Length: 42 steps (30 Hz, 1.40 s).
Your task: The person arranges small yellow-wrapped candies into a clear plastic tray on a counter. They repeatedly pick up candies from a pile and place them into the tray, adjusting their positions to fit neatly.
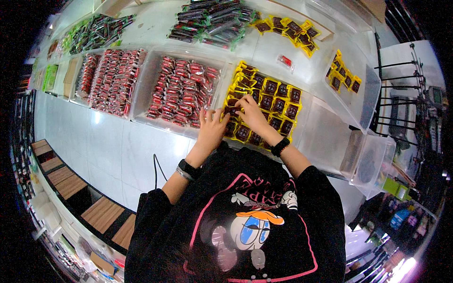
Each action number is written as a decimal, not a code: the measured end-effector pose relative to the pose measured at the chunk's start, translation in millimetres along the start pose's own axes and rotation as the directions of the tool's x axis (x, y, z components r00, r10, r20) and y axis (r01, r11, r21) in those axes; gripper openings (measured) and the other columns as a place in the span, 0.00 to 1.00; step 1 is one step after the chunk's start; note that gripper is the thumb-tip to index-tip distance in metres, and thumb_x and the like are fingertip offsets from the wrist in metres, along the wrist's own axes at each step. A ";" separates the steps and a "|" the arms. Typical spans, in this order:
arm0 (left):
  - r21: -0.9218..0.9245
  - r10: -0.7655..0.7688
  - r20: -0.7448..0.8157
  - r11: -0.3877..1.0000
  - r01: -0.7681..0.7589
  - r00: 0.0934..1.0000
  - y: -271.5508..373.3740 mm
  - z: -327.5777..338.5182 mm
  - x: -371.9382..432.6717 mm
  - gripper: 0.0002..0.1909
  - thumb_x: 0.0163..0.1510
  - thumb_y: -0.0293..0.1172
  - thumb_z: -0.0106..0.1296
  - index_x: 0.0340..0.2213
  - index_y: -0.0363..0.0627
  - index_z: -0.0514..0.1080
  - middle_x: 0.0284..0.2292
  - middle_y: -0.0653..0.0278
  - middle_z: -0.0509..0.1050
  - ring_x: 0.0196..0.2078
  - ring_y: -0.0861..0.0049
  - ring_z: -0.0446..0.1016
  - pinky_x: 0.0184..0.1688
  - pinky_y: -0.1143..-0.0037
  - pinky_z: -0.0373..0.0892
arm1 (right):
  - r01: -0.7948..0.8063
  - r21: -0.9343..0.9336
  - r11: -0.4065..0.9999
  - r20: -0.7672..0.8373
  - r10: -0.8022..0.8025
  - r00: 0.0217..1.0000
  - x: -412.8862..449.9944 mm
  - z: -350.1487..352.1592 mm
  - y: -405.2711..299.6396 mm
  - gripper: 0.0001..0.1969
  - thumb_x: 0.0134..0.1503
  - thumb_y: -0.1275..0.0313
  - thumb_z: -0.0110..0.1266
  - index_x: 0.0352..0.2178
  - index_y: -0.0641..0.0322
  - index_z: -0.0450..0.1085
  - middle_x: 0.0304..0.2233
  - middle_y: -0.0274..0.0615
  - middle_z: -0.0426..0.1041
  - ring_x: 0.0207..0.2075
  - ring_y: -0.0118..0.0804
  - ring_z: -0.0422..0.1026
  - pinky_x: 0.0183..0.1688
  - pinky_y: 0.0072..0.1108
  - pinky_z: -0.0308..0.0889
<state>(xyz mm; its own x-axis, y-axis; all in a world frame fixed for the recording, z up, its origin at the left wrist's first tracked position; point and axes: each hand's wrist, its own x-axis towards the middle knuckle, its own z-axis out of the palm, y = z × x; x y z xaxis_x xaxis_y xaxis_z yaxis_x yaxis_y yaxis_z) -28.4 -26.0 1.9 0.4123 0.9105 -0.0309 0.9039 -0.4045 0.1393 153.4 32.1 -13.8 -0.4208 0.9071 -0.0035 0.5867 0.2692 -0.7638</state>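
Note:
Both hands are over the left part of a clear plastic bin filled with rows of dark square snack packets in yellow-edged wrappers. My right hand has its thumb and fingertips bent around one dark packet near the bin's left side. My left hand is at the wall shared with the neighbouring bin, fingers spread, with its fingertips against or beside that same packet; its grip is partly hidden. Left of it, a second plastic bin holds stacked red-and-clear wrapped snacks.
Further left stands another bin of red-wrapped packets. Loose yellow packets, dark stick packets and a single red packet lie on the white table. A tilted clear bin with yellow packets is at right.

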 end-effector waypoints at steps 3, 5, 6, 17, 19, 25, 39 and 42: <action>0.029 0.015 -0.033 0.999 -0.014 0.999 -0.4 3.6 0.6 0.24 0.45 0.31 0.51 0.47 0.53 0.67 0.46 0.64 0.62 0.51 0.63 0.58 0.57 0.52 0.47 | 0.018 -0.173 0.985 -0.064 -0.030 0.997 -2.1 1.4 -2.1 0.12 0.46 0.76 0.58 0.33 0.62 0.66 0.36 0.46 0.62 0.42 0.49 0.65 0.43 0.33 0.64; 0.051 0.022 -0.050 0.999 -0.019 0.999 -0.9 4.1 0.1 0.24 0.45 0.31 0.51 0.47 0.53 0.67 0.46 0.64 0.62 0.51 0.63 0.58 0.57 0.52 0.46 | -0.033 -0.150 0.988 -0.028 0.029 0.999 -1.7 0.9 -4.3 0.11 0.47 0.76 0.57 0.33 0.62 0.66 0.36 0.46 0.61 0.41 0.49 0.65 0.42 0.33 0.65; 0.053 0.023 -0.034 0.998 -0.022 0.999 -0.9 4.1 2.2 0.24 0.45 0.31 0.51 0.47 0.53 0.67 0.46 0.64 0.62 0.51 0.64 0.58 0.58 0.52 0.46 | -0.086 -0.135 0.987 0.006 0.087 0.996 -0.3 -2.2 -5.6 0.11 0.47 0.75 0.57 0.33 0.62 0.66 0.36 0.46 0.61 0.41 0.50 0.66 0.41 0.33 0.65; -0.396 -0.051 -0.131 0.918 -0.005 0.990 -10.3 -32.5 16.8 0.24 0.43 0.27 0.55 0.45 0.54 0.67 0.44 0.62 0.65 0.49 0.61 0.60 0.54 0.60 0.53 | -0.257 0.014 0.966 -0.303 0.249 0.920 53.7 -89.0 38.6 0.14 0.50 0.69 0.54 0.38 0.65 0.65 0.40 0.53 0.62 0.40 0.53 0.66 0.45 0.34 0.62; -0.413 -0.054 -0.147 0.910 -0.012 0.988 -8.7 -46.0 26.7 0.20 0.45 0.27 0.54 0.43 0.52 0.68 0.42 0.62 0.67 0.47 0.61 0.61 0.51 0.64 0.56 | -0.266 0.023 0.964 -0.427 0.251 0.869 80.6 -113.7 65.1 0.15 0.48 0.72 0.55 0.37 0.67 0.65 0.39 0.55 0.62 0.40 0.54 0.65 0.45 0.33 0.62; -0.546 -0.118 -0.166 0.838 0.009 0.979 -3.8 -63.7 51.8 0.16 0.45 0.24 0.54 0.38 0.47 0.70 0.39 0.62 0.68 0.44 0.61 0.63 0.47 0.65 0.58 | -0.439 0.027 0.898 -0.663 0.345 0.664 170.9 -162.0 128.0 0.21 0.47 0.65 0.56 0.39 0.70 0.63 0.38 0.60 0.64 0.45 0.55 0.61 0.47 0.37 0.60; -0.573 -0.152 -0.094 0.817 0.072 0.984 -15.7 -58.4 72.2 0.15 0.45 0.21 0.54 0.37 0.44 0.70 0.37 0.60 0.70 0.42 0.62 0.66 0.46 0.67 0.61 | -0.620 0.209 0.756 -0.774 0.516 0.368 213.2 -166.1 202.9 0.16 0.51 0.64 0.51 0.27 0.71 0.72 0.29 0.58 0.73 0.35 0.55 0.72 0.42 0.36 0.64; -0.568 -0.166 -0.091 0.819 0.086 0.982 -18.8 -59.0 76.3 0.16 0.44 0.21 0.53 0.38 0.44 0.70 0.38 0.58 0.69 0.43 0.60 0.65 0.48 0.66 0.60 | -0.579 0.180 0.795 -0.778 0.475 0.411 206.9 -162.2 182.5 0.14 0.53 0.67 0.48 0.28 0.71 0.70 0.31 0.60 0.71 0.38 0.56 0.68 0.42 0.39 0.62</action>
<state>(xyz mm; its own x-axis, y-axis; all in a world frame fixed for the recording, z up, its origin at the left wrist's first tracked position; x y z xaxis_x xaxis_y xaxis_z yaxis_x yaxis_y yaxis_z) -20.7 56.1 55.3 0.2447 0.9689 0.0362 0.7104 -0.2046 0.6734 285.7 321.4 -49.2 0.6444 0.7521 0.1381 0.5859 -0.3696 -0.7212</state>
